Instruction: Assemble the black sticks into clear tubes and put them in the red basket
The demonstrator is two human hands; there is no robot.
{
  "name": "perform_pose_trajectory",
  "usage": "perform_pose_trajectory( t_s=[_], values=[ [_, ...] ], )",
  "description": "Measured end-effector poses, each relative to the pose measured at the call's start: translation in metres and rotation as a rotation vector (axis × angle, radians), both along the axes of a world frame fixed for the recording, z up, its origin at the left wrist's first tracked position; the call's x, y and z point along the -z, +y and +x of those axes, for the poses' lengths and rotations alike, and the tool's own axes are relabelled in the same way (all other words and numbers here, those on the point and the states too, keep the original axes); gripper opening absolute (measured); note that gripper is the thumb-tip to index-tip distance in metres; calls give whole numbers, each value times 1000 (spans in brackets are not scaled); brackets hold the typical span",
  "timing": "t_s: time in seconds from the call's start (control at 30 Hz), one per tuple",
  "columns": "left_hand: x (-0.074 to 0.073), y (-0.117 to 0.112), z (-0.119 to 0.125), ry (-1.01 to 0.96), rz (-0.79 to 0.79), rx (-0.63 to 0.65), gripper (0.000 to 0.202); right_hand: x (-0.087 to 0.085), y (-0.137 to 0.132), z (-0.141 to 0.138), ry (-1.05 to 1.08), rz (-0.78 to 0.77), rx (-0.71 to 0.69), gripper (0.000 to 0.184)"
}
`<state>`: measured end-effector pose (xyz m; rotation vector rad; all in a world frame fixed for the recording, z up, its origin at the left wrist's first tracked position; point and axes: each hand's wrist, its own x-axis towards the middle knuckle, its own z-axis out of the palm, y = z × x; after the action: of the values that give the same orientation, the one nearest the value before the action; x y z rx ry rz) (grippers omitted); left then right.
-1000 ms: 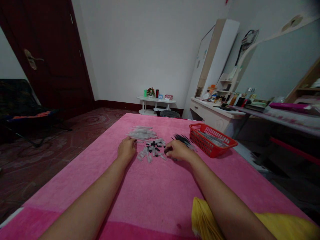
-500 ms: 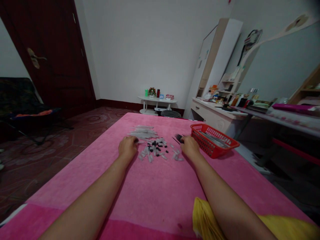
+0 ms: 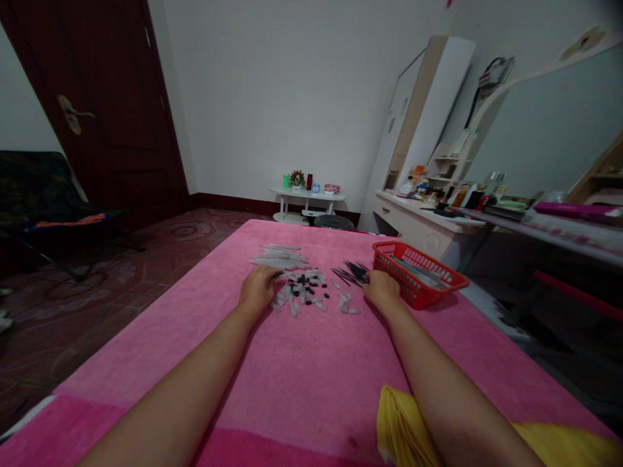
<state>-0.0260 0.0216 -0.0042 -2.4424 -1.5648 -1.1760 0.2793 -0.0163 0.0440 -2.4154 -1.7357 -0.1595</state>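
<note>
My left hand [image 3: 257, 292] is closed, fingertips bunched around a small dark piece [image 3: 276, 274]; its shape is mostly hidden. Just beyond that hand lies a pile of whitish, slim pen barrels [image 3: 280, 256]. Small clear caps [image 3: 293, 307] and short black plugs [image 3: 326, 296] are scattered between my hands. My right hand [image 3: 382, 288] has its fingers curled together at the near end of several thin black refills [image 3: 348, 275]. What its fingertips hold is hidden. A few more clear caps [image 3: 344, 301] lie to the left of it.
A red plastic basket [image 3: 419, 295] with long, slim grey pieces stands right beside my right hand. Yellow cloth [image 3: 399, 421] lies under my right forearm. The pink cloth [image 3: 311, 370] covers the table. A dressing table [image 3: 413, 217] stands beyond on the right.
My right hand has moved right and slightly nearer, leaving more of the black refills visible, fanned out. My left hand has shifted a little to the right, over the edge of the scattered pieces.
</note>
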Motion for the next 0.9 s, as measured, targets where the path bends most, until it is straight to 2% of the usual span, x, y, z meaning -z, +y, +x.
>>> perform_pose_trajectory(
  t_s=[0.1, 0.27, 0.33, 0.9],
  values=[
    [1, 0, 0, -15, 13, 14, 24, -6, -1, -4, 68, 82, -49, 25],
    [1, 0, 1, -51, 17, 32, 22, -8, 3, -23, 260, 212, -385, 18],
    [1, 0, 2, -66, 17, 48, 21, -8, 4, -30, 289, 241, -454, 17],
    [3, 0, 2, -147, -27, 60, 24, -11, 0, -37, 222, 190, -462, 17]
  ],
)
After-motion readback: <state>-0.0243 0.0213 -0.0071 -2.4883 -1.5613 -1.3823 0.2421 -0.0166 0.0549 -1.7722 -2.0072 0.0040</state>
